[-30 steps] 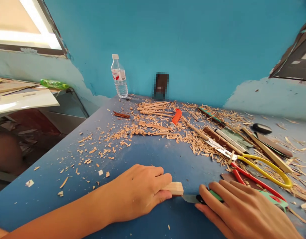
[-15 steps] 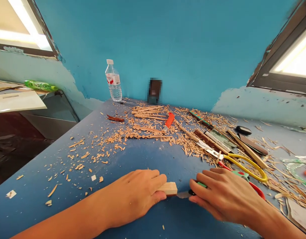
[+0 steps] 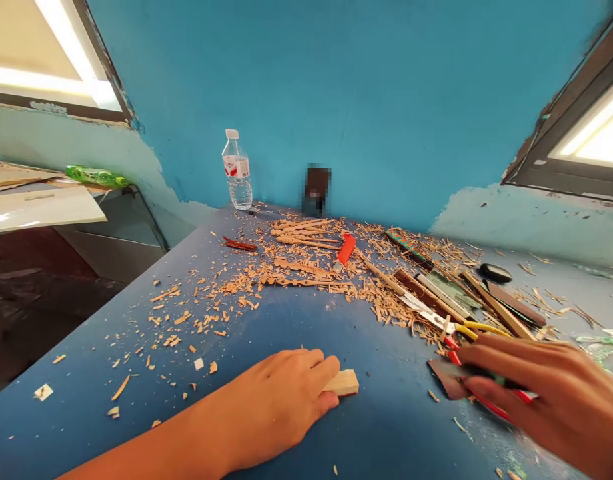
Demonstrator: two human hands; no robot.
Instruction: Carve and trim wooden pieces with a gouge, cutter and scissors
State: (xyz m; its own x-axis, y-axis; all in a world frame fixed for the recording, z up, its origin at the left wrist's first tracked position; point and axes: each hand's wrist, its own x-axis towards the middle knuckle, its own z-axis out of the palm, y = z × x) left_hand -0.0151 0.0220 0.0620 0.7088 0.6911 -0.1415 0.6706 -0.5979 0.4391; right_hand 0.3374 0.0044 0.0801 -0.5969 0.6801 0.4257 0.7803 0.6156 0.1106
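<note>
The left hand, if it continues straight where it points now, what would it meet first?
Probably the brown piece near the right hand, across bare table; the wooden block in the left hand would touch first. Depth is unclear.

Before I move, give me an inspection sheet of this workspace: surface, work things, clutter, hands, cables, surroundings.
Surface: blue tabletop, littered with shavings.
Work things: pale wood block, held in the left hand.
Clutter: carved sticks, orange-handled cutter, scissors, upright water bottle.
Hands: left closed on the block; right hand blurred over the scissors' handles, its grip unclear.
Cables: nothing seen.
Surroundings: blue wall with patchy paint, a window at right.
</note>
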